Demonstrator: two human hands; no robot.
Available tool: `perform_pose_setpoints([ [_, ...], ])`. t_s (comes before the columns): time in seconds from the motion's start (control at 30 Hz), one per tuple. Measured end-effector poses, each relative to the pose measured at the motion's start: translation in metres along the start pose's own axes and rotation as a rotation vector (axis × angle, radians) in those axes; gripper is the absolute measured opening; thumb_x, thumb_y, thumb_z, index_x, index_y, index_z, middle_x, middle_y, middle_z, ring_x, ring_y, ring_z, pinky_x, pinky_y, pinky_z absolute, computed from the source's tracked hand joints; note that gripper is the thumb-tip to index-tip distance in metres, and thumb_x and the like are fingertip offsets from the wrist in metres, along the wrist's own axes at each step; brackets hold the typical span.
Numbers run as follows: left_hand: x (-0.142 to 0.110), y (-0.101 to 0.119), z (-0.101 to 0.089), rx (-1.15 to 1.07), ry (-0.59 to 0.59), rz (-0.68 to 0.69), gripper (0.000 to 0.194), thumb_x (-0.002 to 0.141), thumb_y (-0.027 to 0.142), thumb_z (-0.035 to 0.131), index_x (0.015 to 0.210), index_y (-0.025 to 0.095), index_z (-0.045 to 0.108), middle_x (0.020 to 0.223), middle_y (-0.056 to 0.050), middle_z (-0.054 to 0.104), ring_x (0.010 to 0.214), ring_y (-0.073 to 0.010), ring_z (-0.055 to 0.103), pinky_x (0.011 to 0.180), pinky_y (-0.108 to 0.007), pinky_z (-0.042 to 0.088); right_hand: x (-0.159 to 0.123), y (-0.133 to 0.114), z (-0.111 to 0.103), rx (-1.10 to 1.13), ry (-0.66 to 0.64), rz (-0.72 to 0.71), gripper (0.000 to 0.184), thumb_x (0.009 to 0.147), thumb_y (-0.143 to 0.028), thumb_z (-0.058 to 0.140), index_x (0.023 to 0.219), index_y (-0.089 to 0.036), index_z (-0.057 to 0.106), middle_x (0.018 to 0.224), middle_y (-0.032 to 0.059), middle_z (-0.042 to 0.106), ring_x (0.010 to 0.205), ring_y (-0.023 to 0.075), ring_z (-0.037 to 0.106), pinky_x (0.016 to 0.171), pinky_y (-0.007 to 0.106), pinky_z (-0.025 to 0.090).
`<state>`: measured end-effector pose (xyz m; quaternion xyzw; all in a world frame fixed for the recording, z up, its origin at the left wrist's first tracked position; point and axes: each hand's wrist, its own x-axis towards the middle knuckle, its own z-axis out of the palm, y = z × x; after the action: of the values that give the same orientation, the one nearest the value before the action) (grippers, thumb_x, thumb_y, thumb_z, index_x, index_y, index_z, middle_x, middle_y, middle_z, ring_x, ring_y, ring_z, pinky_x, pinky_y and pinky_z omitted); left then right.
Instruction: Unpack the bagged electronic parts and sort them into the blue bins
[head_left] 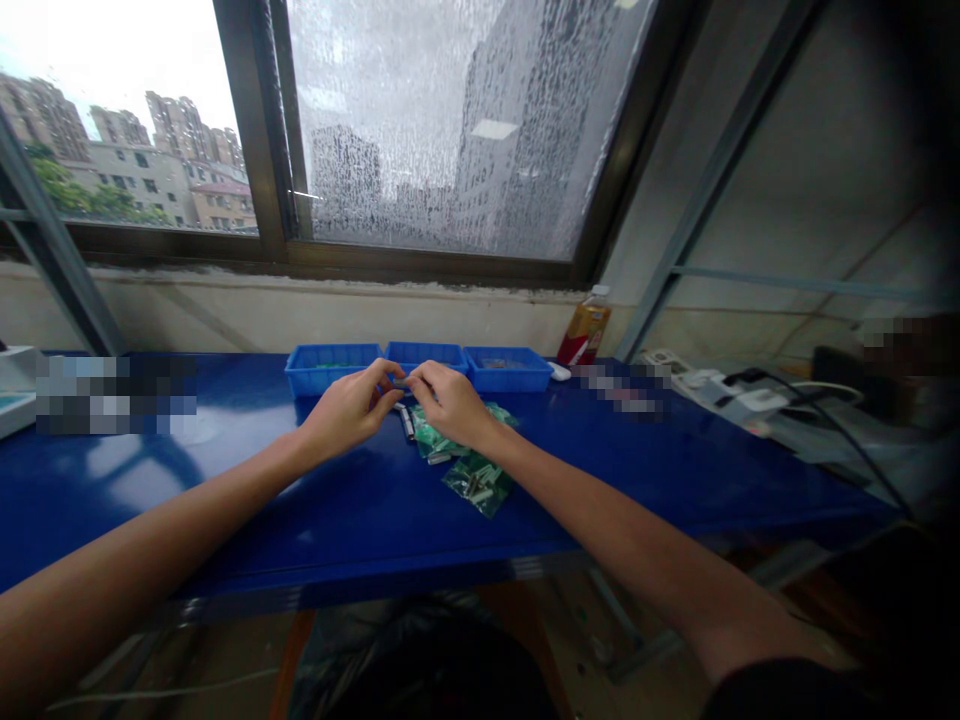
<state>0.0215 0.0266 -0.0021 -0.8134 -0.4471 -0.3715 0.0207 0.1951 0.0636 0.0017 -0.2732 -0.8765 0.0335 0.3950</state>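
My left hand (350,403) and my right hand (450,400) meet over the blue table, fingertips almost touching. Both are closed in a pinch around a small greyish piece (401,383) that is too small to identify. Just below the fingers lies a short silvery cylinder (407,422). Under and beside my right hand are clear plastic bags (480,483) holding green and pale small parts. Part of this pile is hidden by the right hand and wrist.
Behind the hands, three blue bins stand in a row: left (334,378), middle (425,352) and right (508,372). A bottle (584,330) with a yellow and red label is at the back right. White devices and cables (750,398) lie farther right. The blue table (315,535) ends near my lap.
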Motion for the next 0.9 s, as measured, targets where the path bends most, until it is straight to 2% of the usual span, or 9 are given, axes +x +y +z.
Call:
perform_pose_setpoints([
  [0.1,0.0003,-0.0011,-0.0004,0.024,0.003,-0.008,0.017,0.089,0.028,0.043,0.100,0.018,0.052,0.076,-0.002,0.063,0.067,-0.0148,0.059,0.059,-0.025,0.041,-0.0004,0.0006,0.0011,0.016,-0.009,-0.001,0.024,0.091,-0.031,0.039,0.076,-0.017,0.051,0.072,0.0017,0.054,0.068,0.0122,0.050,0.065,0.026,0.037],
  [0.2,0.0009,-0.0021,-0.0013,0.045,-0.006,0.007,0.022,0.092,0.029,0.036,0.091,0.017,0.054,0.078,-0.004,0.064,0.070,-0.0154,0.060,0.063,-0.026,0.041,-0.0015,0.0008,0.0020,0.049,-0.005,0.010,0.016,0.086,-0.033,0.049,0.092,-0.018,0.052,0.075,0.0005,0.054,0.068,0.0122,0.051,0.065,0.025,0.039],
  [0.27,0.0013,-0.0023,-0.0017,0.062,-0.009,0.014,0.027,0.094,0.029,0.032,0.085,0.017,0.055,0.077,-0.004,0.064,0.070,-0.0153,0.060,0.063,-0.026,0.041,-0.0021,0.0002,0.0018,0.066,0.004,-0.004,0.021,0.082,-0.029,0.055,0.098,-0.018,0.049,0.078,0.0004,0.054,0.070,0.0123,0.052,0.066,0.025,0.040],
  [0.37,0.0016,-0.0018,-0.0023,0.082,-0.016,0.000,0.031,0.094,0.031,0.030,0.078,0.017,0.053,0.068,-0.002,0.061,0.064,-0.0146,0.058,0.060,-0.025,0.039,-0.0023,-0.0016,0.0003,0.059,-0.002,-0.039,0.013,0.082,-0.023,0.054,0.093,-0.019,0.050,0.081,0.0013,0.054,0.072,0.0126,0.052,0.068,0.025,0.041],
  [0.47,0.0018,-0.0003,-0.0033,0.079,-0.025,-0.007,0.033,0.094,0.031,0.030,0.074,0.017,0.052,0.065,-0.001,0.060,0.061,-0.0140,0.057,0.059,-0.025,0.039,-0.0022,-0.0032,-0.0006,0.039,-0.009,-0.044,0.007,0.085,-0.025,0.050,0.088,-0.019,0.050,0.080,0.0019,0.054,0.073,0.0129,0.052,0.068,0.025,0.041],
  [0.6,0.0020,0.0021,-0.0047,0.055,-0.030,-0.016,0.030,0.093,0.030,0.033,0.080,0.017,0.056,0.069,-0.002,0.062,0.065,-0.0145,0.059,0.060,-0.025,0.039,-0.0021,-0.0029,0.0002,0.014,0.004,-0.021,0.011,0.088,-0.027,0.046,0.087,-0.018,0.051,0.079,0.0024,0.054,0.072,0.0128,0.051,0.067,0.025,0.040],
  [0.77,0.0011,0.0025,-0.0033,0.007,-0.009,-0.013,0.023,0.090,0.030,0.042,0.103,0.016,0.054,0.068,-0.001,0.061,0.059,-0.0128,0.056,0.056,-0.023,0.039,-0.0016,-0.0020,0.0001,-0.030,0.027,0.006,0.018,0.090,-0.028,0.041,0.080,-0.017,0.051,0.076,0.0026,0.055,0.071,0.0130,0.051,0.067,0.026,0.038],
  [0.9,0.0002,-0.0002,-0.0009,0.000,-0.024,0.029,0.022,0.087,0.028,0.047,0.105,0.017,0.052,0.070,0.000,0.061,0.058,-0.0116,0.055,0.057,-0.023,0.041,-0.0008,-0.0019,-0.0008,-0.054,0.032,-0.004,0.025,0.092,-0.029,0.036,0.075,-0.017,0.050,0.073,0.0028,0.054,0.070,0.0132,0.051,0.066,0.026,0.037],
])
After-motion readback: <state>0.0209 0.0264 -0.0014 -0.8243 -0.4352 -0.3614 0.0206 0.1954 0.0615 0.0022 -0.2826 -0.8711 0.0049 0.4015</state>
